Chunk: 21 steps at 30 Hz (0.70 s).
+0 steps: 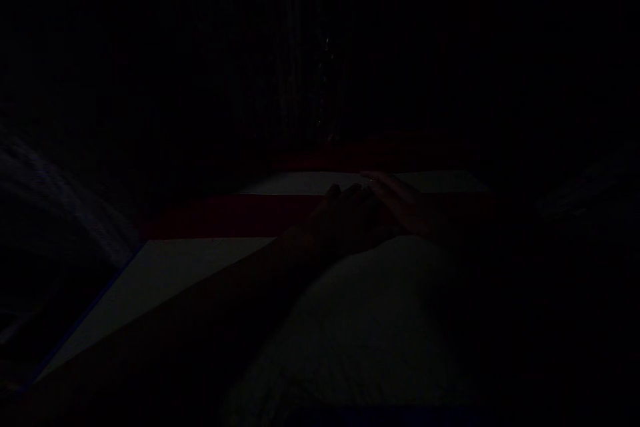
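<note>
The scene is very dark, and both hands show mostly as outlines. From the lower left my left forearm reaches forward, ending in my left hand (347,217) above a red and pale striped surface (210,253). Its knuckles are raised, but the fingertips are lost in shadow. My right hand (403,203) comes in from the right with its fingers stretched out to the left, close to the fingers of my left hand. Whether the hands touch cannot be made out. No object can be seen in either hand.
A blue edge (90,307) runs along the left side of the striped surface. Farther left is a greyish, blurred patch (65,193). A few small glints (327,45) show in the dark background. The right side is almost black.
</note>
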Available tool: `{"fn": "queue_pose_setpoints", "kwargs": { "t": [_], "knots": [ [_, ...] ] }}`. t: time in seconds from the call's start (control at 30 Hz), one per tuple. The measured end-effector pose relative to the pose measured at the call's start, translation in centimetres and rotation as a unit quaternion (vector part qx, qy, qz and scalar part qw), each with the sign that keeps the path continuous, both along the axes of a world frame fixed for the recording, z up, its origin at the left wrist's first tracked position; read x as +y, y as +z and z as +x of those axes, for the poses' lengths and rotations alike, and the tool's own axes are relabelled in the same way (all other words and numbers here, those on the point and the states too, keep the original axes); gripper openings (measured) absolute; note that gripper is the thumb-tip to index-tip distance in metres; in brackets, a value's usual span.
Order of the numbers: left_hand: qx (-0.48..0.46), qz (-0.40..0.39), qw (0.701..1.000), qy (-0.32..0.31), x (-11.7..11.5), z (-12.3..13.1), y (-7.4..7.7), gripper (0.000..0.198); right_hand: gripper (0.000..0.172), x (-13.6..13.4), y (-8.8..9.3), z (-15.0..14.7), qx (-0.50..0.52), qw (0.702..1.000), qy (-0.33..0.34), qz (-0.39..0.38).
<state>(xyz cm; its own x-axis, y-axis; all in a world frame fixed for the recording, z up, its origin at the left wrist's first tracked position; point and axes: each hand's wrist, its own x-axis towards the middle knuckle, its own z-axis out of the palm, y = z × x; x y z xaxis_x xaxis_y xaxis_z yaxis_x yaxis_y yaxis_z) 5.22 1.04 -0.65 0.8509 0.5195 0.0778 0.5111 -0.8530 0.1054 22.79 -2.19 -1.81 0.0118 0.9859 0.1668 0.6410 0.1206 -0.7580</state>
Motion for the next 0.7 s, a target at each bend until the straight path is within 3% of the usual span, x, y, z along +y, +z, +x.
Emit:
{"fn": "queue_pose_setpoints", "kwargs": {
  "t": [0.2, 0.4, 0.47, 0.7],
  "knots": [
    [0.004, -0.024, 1.0, 0.016, -0.1, 0.0, 0.1, 0.076, 0.066, 1.3, -0.5, 3.4, -0.018, 0.998, -0.05, 0.023],
    [0.004, -0.002, 1.0, 0.004, -0.2, 0.0, 0.3, 0.075, 0.061, -0.2, 0.1, -0.9, 0.025, 1.0, 0.005, 0.013],
    [0.01, -0.004, 1.0, 0.003, -0.3, 0.0, 0.4, 0.072, 0.062, -0.2, 0.0, -1.1, 0.03, 0.999, 0.011, 0.0],
    [-0.003, -0.025, 1.0, 0.015, -0.2, 0.1, 0.1, 0.079, 0.067, 1.3, -0.6, 3.1, -0.005, 0.998, -0.063, 0.016]
  ]
}}
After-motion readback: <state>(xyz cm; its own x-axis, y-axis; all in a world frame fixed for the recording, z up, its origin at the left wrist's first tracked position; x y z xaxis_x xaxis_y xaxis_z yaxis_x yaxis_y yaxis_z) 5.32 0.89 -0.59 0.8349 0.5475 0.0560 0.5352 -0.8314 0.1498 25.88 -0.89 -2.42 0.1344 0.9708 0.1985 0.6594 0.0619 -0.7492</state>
